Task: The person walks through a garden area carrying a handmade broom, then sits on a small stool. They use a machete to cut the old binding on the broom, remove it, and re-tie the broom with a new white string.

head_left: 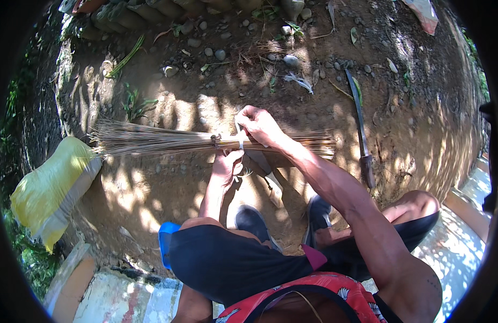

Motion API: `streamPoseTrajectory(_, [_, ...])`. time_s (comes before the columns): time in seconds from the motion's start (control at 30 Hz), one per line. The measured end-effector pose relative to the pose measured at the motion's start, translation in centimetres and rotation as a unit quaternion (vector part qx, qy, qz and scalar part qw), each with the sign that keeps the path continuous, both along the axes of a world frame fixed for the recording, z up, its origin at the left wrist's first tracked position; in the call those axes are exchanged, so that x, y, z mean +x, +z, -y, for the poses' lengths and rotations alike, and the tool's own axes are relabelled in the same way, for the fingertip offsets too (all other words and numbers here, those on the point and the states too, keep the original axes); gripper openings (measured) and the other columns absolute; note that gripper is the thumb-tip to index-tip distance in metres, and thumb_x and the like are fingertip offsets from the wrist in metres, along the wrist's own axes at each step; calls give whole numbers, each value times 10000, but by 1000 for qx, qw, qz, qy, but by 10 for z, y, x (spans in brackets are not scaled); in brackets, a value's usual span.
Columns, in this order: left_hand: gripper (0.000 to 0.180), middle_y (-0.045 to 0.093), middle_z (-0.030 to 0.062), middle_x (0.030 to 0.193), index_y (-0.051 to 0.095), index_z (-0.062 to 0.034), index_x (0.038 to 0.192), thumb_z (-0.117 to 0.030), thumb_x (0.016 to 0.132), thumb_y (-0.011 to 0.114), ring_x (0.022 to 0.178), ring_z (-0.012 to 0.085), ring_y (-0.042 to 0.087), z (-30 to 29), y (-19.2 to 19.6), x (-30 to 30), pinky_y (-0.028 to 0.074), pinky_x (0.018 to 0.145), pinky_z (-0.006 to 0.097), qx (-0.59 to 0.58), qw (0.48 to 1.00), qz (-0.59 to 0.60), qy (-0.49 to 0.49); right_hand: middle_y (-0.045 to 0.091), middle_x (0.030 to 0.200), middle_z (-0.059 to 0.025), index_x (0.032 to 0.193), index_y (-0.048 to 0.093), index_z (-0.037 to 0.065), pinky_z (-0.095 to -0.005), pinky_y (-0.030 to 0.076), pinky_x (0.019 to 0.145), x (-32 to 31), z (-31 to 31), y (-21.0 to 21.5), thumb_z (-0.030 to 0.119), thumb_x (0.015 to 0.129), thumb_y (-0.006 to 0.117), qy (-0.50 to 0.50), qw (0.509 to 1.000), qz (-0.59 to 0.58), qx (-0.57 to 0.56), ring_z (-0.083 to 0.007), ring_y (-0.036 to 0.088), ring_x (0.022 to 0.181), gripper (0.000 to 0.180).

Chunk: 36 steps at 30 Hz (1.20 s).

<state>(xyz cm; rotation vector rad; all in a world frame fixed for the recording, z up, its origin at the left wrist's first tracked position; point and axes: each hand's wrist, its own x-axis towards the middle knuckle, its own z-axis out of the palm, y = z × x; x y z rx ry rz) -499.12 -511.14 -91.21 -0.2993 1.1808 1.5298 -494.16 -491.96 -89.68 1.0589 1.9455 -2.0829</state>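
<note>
A stick broom (152, 137), a long bundle of thin brown sticks, lies crosswise in front of my knees with its loose ends fanned out to the left. A dark tie (215, 141) circles it near the middle. Just right of that, a white strip (241, 142) goes around the bundle. From the far side, my right hand (260, 126) is closed in a pinch on the strip's upper end, its wrist crossing over the sticks. My left hand (226, 166) is closed at the near edge of the bundle below the strip; its fingertips are partly hidden against the sticks.
A long machete (358, 116) with a dark handle (367, 171) lies on the soil to the right. To the left rests a yellow sack (50, 183). A white scrap (299, 82) and several stones (291, 61) lie beyond the broom. My shoes (253, 223) are close below it.
</note>
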Motion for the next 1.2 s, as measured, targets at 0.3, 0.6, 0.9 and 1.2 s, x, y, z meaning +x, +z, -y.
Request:
streamPoseTrajectory(0.3, [647, 656, 51, 1116, 490, -42, 1501, 49, 905, 723, 994, 125, 644, 1, 19, -17, 589, 876, 308, 89, 975, -156, -128, 686, 736, -26, 901, 711, 21, -279, 458, 574, -1, -13, -12, 193, 903, 721, 59, 989, 41, -129, -94, 584, 622, 172])
streamPoseTrajectory(0.6, [213, 753, 32, 1024, 736, -18, 1155, -114, 965, 724, 912, 144, 676, 0, 19, -31, 543, 808, 313, -4, 906, -321, -278, 739, 865, -64, 993, 751, 22, -293, 532, 767, -6, -24, -11, 249, 911, 756, 157, 985, 66, 17, -118, 668, 818, 241])
streamPoseTrajectory(0.9, [200, 534, -80, 656, 657, -109, 841, -187, 1025, 654, 507, 17, 378, -6, -4, -28, 303, 458, 241, -11, 966, -220, -135, 719, 794, -138, 951, 713, -18, -376, 537, 695, 33, 15, 45, 280, 989, 661, -120, 981, 32, 151, -225, 686, 720, 305])
streamPoseTrajectory(1.2, [142, 577, -65, 685, 695, -105, 890, -151, 1014, 641, 516, 24, 456, -13, 7, -27, 317, 446, 216, -39, 995, -38, -82, 638, 795, -246, 936, 654, -35, -449, 485, 651, 60, 79, 18, 238, 990, 625, -11, 996, -11, 85, -346, 628, 690, 279])
